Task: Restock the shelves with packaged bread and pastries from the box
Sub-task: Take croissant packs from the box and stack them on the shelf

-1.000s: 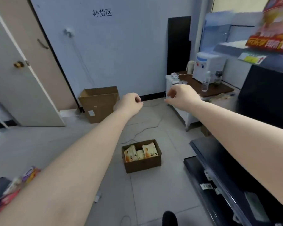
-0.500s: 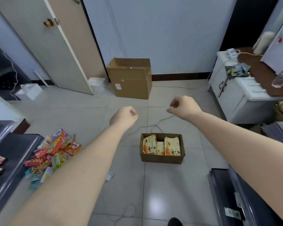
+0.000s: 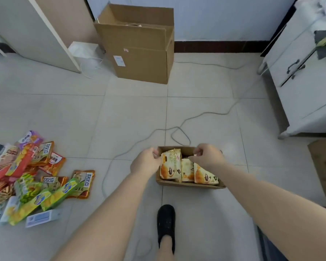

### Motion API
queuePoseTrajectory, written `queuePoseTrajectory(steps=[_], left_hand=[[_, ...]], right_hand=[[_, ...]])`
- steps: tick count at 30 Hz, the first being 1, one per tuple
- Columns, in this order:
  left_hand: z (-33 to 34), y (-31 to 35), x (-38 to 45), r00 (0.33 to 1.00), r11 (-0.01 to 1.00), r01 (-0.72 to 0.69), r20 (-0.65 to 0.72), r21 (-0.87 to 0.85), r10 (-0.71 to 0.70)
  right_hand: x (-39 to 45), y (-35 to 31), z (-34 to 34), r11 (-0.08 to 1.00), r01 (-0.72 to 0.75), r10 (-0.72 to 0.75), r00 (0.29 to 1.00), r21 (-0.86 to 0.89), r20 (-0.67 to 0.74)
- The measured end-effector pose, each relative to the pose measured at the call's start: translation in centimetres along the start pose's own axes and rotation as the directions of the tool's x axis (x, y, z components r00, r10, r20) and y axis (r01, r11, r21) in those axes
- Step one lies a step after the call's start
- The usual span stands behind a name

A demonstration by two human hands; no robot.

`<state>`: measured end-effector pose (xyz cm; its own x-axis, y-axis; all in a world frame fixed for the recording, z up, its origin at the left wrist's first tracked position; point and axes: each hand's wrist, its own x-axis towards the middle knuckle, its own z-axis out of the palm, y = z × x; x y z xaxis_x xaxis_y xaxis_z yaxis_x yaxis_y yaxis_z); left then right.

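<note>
A small open cardboard box [image 3: 186,184] sits on the tiled floor just ahead of my foot. Inside it stand three yellow croissant packets: a tall one on the left [image 3: 170,166], a middle one [image 3: 187,170] and a leaning one on the right [image 3: 203,176]. My left hand [image 3: 146,163] is at the box's left rim, with its curled fingers beside the tall packet's top corner. My right hand [image 3: 208,157] hovers over the back right of the box, fingers curled, above the middle packet. I see no firm hold on any packet.
A large open carton [image 3: 139,53] stands by the far wall. A pile of colourful snack packets [image 3: 36,176] lies on the floor at left. A grey cable [image 3: 177,129] loops behind the small box. At right are a white cabinet [image 3: 305,81] and another cardboard piece [image 3: 324,166].
The view has tilted down and moved closer to the small box. Both hands have dropped from mid-air to the box's top, one at each side.
</note>
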<state>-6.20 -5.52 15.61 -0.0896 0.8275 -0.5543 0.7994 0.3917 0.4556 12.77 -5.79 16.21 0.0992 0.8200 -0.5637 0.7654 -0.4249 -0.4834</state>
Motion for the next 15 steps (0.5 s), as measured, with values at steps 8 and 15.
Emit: queuePoseTrajectory(steps=[8,15], left_hand=[[14.5,-8.5,19.8,0.985,0.996,0.09,0.151,-0.004,-0.089],[25.8,-13.1,27.7,0.955,0.988,0.14,0.27,-0.058,-0.12]], right_hand=[[20.1,8.7,15.6,0.975,-0.219,0.211,0.966,0.045,0.148],[30.0,15.5,25.5,0.901,-0.408,0.379,0.905,0.147,0.191]])
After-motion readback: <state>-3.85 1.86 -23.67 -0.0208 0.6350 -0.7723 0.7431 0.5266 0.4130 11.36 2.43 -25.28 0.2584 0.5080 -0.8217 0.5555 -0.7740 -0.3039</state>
